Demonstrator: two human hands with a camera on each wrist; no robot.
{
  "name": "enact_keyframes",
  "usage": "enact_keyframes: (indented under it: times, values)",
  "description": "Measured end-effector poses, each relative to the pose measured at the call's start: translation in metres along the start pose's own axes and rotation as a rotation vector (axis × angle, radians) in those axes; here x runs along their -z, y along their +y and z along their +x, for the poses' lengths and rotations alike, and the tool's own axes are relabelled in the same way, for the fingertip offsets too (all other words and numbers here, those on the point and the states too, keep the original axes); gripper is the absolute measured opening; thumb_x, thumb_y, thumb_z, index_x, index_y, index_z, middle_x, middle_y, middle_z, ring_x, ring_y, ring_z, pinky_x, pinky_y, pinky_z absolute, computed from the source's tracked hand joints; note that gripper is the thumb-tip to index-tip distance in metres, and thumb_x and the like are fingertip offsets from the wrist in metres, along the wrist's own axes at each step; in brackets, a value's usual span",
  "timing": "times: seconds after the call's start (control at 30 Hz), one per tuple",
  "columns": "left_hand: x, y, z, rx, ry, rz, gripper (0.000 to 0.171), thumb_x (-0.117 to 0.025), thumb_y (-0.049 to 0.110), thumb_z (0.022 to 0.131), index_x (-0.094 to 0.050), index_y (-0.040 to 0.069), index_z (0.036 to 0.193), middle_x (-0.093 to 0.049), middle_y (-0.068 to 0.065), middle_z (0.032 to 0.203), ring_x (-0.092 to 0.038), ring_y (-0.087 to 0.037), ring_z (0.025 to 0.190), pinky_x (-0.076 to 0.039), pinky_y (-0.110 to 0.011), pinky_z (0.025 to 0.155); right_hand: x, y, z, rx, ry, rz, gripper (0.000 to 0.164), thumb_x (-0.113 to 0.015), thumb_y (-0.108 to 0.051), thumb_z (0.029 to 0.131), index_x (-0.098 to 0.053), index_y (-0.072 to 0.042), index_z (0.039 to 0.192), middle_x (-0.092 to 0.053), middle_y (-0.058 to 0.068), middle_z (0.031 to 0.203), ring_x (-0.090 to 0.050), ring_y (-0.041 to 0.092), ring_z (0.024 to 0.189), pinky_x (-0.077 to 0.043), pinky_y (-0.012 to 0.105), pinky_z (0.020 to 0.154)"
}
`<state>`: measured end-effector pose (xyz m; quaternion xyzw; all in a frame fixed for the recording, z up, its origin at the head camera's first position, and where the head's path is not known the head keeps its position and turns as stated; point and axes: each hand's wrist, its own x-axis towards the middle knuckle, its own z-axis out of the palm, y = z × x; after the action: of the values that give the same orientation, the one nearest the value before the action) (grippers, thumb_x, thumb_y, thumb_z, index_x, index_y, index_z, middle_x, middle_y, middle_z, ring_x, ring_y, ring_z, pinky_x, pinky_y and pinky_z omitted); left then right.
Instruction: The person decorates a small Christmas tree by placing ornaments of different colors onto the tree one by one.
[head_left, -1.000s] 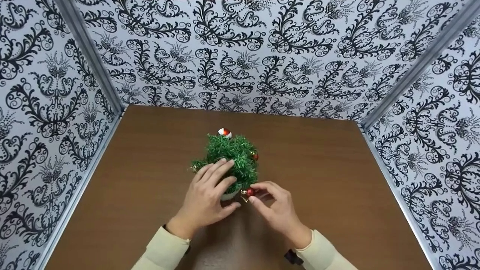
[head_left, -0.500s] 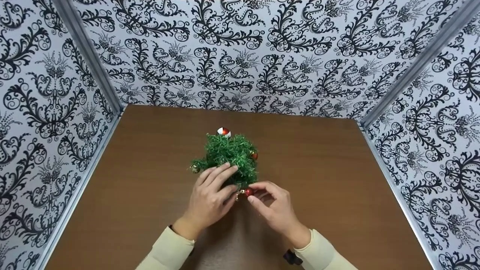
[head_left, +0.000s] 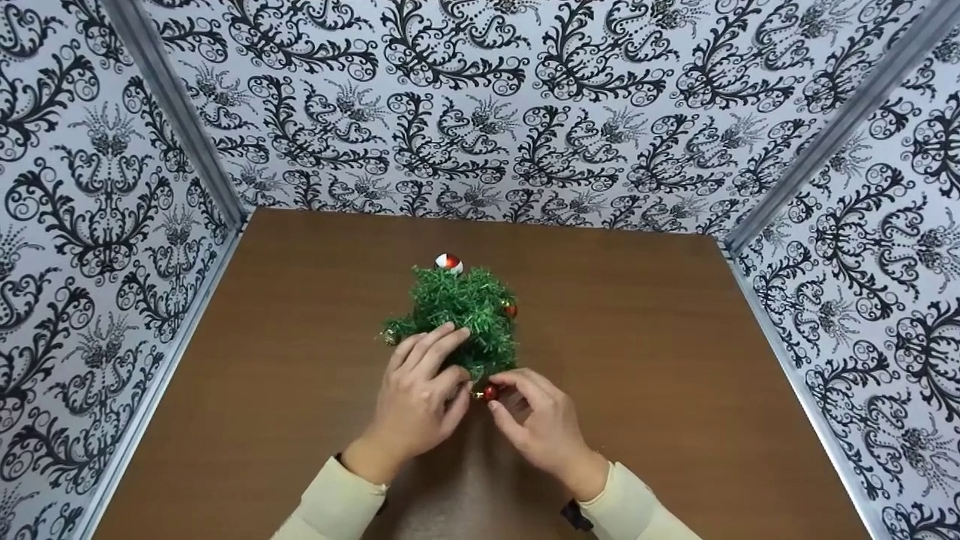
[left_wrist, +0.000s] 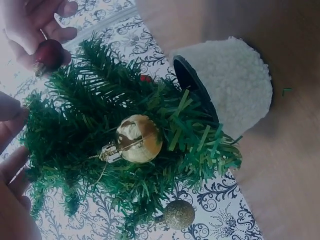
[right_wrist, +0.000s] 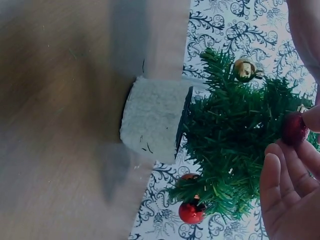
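Observation:
A small artificial Christmas tree (head_left: pixel 469 300) stands in a white fuzzy pot (left_wrist: pixel 227 80), which both wrist views show whole. My left hand (head_left: pixel 420 401) lies over the near side of the tree, with thumb and index finger brought together on a branch tip. Between the thumb and fingertips of my right hand (head_left: pixel 536 424) I pinch a dark red glittery bauble (right_wrist: pixel 295 129). Its gold cap points left, close to my left fingertips. The palm side of my left hand is hidden in the head view.
Other baubles hang on the tree: a shiny gold one (left_wrist: pixel 140 139), a gold glitter one (left_wrist: pixel 179 215) and a shiny red one (right_wrist: pixel 191 212). A red-and-white ball (head_left: pixel 448 262) shows at the far side. Patterned walls surround the brown table (head_left: pixel 637 337).
My right hand has carried the red bauble slightly left and toward me. My left thumb has closed in to meet the index finger by the near branch.

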<state>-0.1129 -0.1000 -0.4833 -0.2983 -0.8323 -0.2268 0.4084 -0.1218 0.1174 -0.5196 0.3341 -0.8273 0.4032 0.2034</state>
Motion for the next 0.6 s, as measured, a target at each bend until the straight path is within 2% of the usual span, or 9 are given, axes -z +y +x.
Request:
enact_keyframes:
  times: [0.13, 0.3, 0.43, 0.6]
  values:
    - [-0.002, 0.001, 0.002, 0.002, 0.031, 0.01, 0.013, -0.066, 0.018, 0.083, -0.069, 0.011, 0.072, -0.058, -0.012, 0.138, -0.05, -0.03, 0.132, -0.04, -0.053, 0.1, -0.003, -0.002, 0.003, 0.049, 0.076, -0.063, 0.03, -0.077, -0.013, 0.082, -0.071, -0.013, 0.111, -0.064, -0.007, 0.11, -0.063, 0.012, 0.085, -0.051, 0.017, 0.066]
    - [-0.004, 0.002, 0.002, 0.017, 0.06, 0.01, 0.011, -0.069, 0.018, 0.083, -0.071, 0.012, 0.074, -0.058, -0.01, 0.139, -0.049, -0.029, 0.133, -0.039, -0.054, 0.099, -0.007, -0.008, 0.008, 0.115, 0.143, -0.058, 0.025, -0.076, -0.015, 0.083, -0.072, -0.016, 0.107, -0.064, -0.007, 0.104, -0.059, 0.012, 0.08, -0.049, 0.018, 0.062]
    - [-0.004, 0.002, 0.002, 0.025, 0.064, 0.004, 0.009, -0.072, 0.018, 0.082, -0.072, 0.013, 0.075, -0.057, -0.01, 0.139, -0.048, -0.029, 0.133, -0.039, -0.054, 0.099, -0.011, -0.012, 0.014, 0.143, 0.146, -0.029, 0.022, -0.077, -0.014, 0.083, -0.073, -0.017, 0.104, -0.065, -0.009, 0.098, -0.058, 0.011, 0.077, -0.047, 0.02, 0.063]
    - [-0.006, 0.002, 0.001, 0.029, 0.051, -0.005, 0.009, -0.073, 0.019, 0.082, -0.072, 0.013, 0.075, -0.057, -0.01, 0.14, -0.048, -0.029, 0.133, -0.038, -0.054, 0.1, -0.014, -0.014, 0.017, 0.114, 0.135, 0.034, 0.012, -0.076, -0.012, 0.086, -0.073, -0.015, 0.097, -0.064, -0.009, 0.092, -0.056, 0.01, 0.076, -0.048, 0.024, 0.061]
